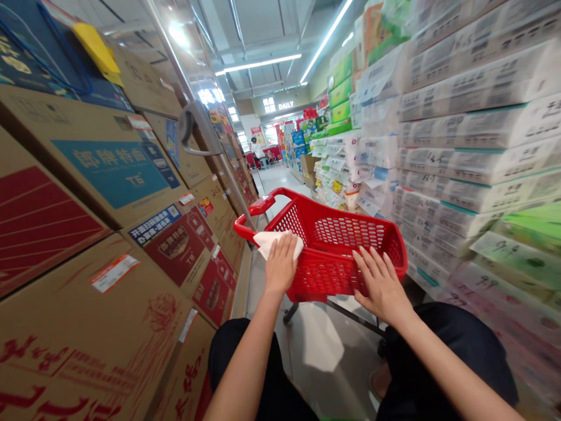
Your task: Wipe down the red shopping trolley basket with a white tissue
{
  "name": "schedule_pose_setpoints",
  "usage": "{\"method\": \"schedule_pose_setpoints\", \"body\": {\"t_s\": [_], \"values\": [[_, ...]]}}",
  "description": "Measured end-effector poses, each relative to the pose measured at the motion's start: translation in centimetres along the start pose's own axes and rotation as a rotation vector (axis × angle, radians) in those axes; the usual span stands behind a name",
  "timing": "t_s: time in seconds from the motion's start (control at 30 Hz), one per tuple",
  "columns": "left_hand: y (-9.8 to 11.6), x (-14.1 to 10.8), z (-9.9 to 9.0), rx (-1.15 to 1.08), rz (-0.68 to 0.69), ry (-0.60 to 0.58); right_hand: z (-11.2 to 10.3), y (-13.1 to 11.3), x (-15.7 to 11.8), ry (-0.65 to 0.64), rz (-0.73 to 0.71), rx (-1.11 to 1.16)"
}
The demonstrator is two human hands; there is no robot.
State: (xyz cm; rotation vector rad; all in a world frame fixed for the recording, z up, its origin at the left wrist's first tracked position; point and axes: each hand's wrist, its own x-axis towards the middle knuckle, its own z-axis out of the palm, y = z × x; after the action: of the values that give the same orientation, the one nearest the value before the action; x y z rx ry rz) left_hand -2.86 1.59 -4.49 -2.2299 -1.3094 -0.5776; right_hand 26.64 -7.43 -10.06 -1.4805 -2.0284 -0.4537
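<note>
A red plastic shopping cart (328, 269) with perforated sides stands in front of me, its handle at the left. My left hand (281, 263) presses a white cloth (265, 242) against the cart's rim near the handle, its fingers stretched over the cloth. On the near side rim, toward the right end, rests my right hand (379, 280) with its fingers spread and nothing held. The undersides of both hands are hidden.
Stacked cardboard boxes (105, 158) line the left, with a metal pole (228, 181) beside them. Packs of wrapped paper goods (460, 158) are piled on the right. My knees flank the cart; a person (256, 150) is far down the aisle.
</note>
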Motion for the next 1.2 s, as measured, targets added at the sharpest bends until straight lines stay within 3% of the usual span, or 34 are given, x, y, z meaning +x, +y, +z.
{"method": "schedule_pose_setpoints", "body": {"t_s": [0.07, 0.17, 0.3, 0.4, 0.53, 0.6, 0.67, 0.87, 0.97, 1.03, 1.1, 1.2], "values": [[-0.6, 0.1, -0.2, 0.009, -0.088, 0.04, 0.2, -0.6, 0.1, 0.011, 0.005, 0.017], [1.1, 0.2, 0.4, -0.016, -0.131, 0.046, 0.4, -1.5, 0.2, 0.017, -0.002, 0.032], [3.3, -0.1, 0.8, -0.085, 0.059, -0.026, 0.1, -1.7, -0.1, 0.007, -0.008, 0.027], [1.1, 0.0, -0.3, -0.075, 0.123, -0.037, -0.3, -1.3, -0.3, 0.002, -0.014, 0.023], [-3.3, 0.5, -2.1, -0.002, -0.064, 0.043, -0.6, -1.1, -0.6, -0.008, -0.009, 0.013], [-3.1, 0.5, -2.1, 0.0, -0.125, 0.054, -0.5, -1.3, -0.7, -0.001, -0.002, 0.014], [-0.8, 0.2, -1.4, -0.025, -0.129, 0.033, -0.3, -1.8, -0.6, 0.013, 0.007, 0.014], [11.1, -0.5, 1.1, -0.156, 0.05, -0.043, 1.0, -3.7, 0.2, 0.073, -0.009, -0.014], [13.0, -0.6, 1.1, -0.125, 0.109, -0.064, 1.0, -3.9, 0.5, 0.096, -0.042, -0.037], [11.8, -0.6, 0.8, -0.104, 0.196, -0.073, 0.7, -3.3, 0.5, 0.073, -0.059, -0.046], [9.1, -0.6, 0.4, -0.088, 0.253, -0.073, 0.2, -2.6, 0.3, 0.03, -0.074, -0.041], [4.1, -0.4, -0.2, -0.045, 0.119, -0.067, -0.2, -2.2, 0.1, -0.004, -0.055, -0.017]]}}
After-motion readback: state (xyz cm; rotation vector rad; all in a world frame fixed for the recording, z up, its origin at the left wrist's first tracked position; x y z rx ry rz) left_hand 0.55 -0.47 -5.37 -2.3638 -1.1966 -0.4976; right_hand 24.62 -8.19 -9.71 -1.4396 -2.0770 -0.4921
